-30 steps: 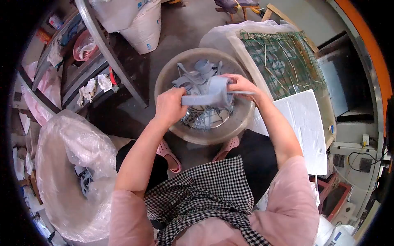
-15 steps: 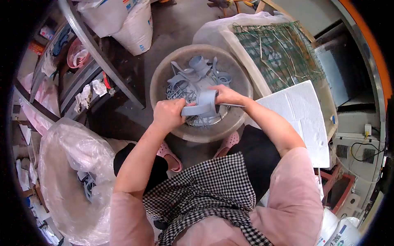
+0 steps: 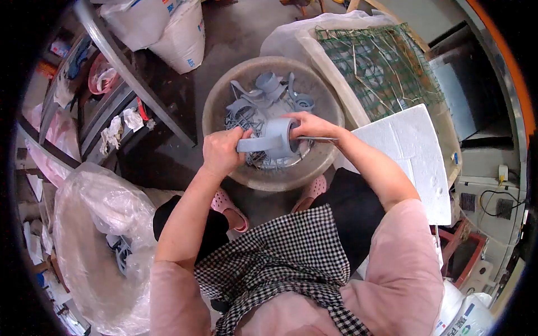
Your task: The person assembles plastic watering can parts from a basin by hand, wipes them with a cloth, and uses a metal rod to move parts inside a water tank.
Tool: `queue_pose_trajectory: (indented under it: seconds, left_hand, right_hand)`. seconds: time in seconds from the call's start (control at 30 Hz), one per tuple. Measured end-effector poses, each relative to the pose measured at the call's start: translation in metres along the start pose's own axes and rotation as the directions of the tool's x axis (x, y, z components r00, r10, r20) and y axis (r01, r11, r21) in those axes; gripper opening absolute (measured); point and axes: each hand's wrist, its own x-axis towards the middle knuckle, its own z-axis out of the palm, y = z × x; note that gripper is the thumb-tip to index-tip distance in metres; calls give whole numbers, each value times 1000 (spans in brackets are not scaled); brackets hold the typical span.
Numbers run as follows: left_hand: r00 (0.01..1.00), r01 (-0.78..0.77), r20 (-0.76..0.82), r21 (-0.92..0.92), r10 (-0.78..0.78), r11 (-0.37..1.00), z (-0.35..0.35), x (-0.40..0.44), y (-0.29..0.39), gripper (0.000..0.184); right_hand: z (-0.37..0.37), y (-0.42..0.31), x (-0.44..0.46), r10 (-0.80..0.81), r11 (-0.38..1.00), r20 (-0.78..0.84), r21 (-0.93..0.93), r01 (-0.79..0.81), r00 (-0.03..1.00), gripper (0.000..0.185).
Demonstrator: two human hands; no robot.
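Note:
Over the basin, a grey plastic part (image 3: 274,138) with a wide ring and a projecting curved arm is held between both hands. My left hand (image 3: 223,150) is closed round the end of the arm. At the ring's right rim, my right hand (image 3: 315,126) grips with bent fingers, some hidden by the ring. A thin metal tool (image 3: 320,139) juts out under that palm toward the wrist; its other end cannot be seen. Below lie more grey plastic parts (image 3: 269,84) and a tangle of thin grey scraps (image 3: 238,116) in the round basin (image 3: 216,101).
A large clear plastic bag (image 3: 106,196) holding grey pieces stands at left. White foam board (image 3: 412,154) lies at right, near a green mesh (image 3: 375,67). A metal frame (image 3: 134,73) and white sacks (image 3: 182,42) stand at upper left. Pink clogs (image 3: 228,208) flank the basin's front.
Both hands and the grey part have shifted slightly left. The fingers of my right hand now lie higher along the ring's rim. The view has moved a little.

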Motion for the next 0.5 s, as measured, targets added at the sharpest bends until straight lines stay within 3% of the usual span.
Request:
queue_pose_trajectory:
  seconds: [0.03,0.07,0.13,0.17,0.2,0.27,0.33,0.37,0.4,0.43,0.47,0.5]
  left_hand:
    - [1000,-11,8,25,10,1000,1,0,-2,33]
    - [1000,-14,10,25,14,1000,3,0,-5,33]
    - [999,-42,-31,-37,41,998,6,-4,-8,33]
    - [999,-44,-31,-36,43,998,7,-4,-8,33]
    - [998,-47,-31,-25,46,999,7,-4,-7,33]
    - [998,-50,-31,-14,50,999,7,-6,-5,34]
    - [997,69,-12,-47,-70,996,6,-5,-4,27]
    - [998,63,-13,-46,-64,997,4,-4,-4,27]
    - [984,167,-42,-105,-172,980,3,-3,-5,21]
    - [957,268,-65,-166,-282,949,0,-1,-5,17]
    - [958,263,-74,-162,-278,951,0,-1,-6,17]
    - [934,322,-103,-179,-343,930,1,-1,-8,13]
  right_hand:
    - [-2,5,4,-110,991,-9,-81,108,994,65]
    - [-3,16,9,-111,991,-12,-78,110,994,65]
    - [-3,52,23,-365,931,-84,-30,364,927,65]
    - [-3,64,29,-411,908,-112,-135,396,905,63]
    - [-1,49,23,-412,908,-115,-135,397,904,63]
    - [6,6,3,-243,958,-112,-183,220,963,63]
    - [-8,12,6,-260,943,-98,-237,232,961,56]
    - [-21,16,5,-278,955,-87,-128,266,957,52]
    - [-22,3,-4,-218,938,-96,253,236,971,47]
    - [-23,-10,-13,-157,779,-105,598,189,982,43]
    - [-29,-19,-17,-234,737,-191,605,302,953,43]
    - [-30,-25,-19,-285,824,-391,367,432,875,40]
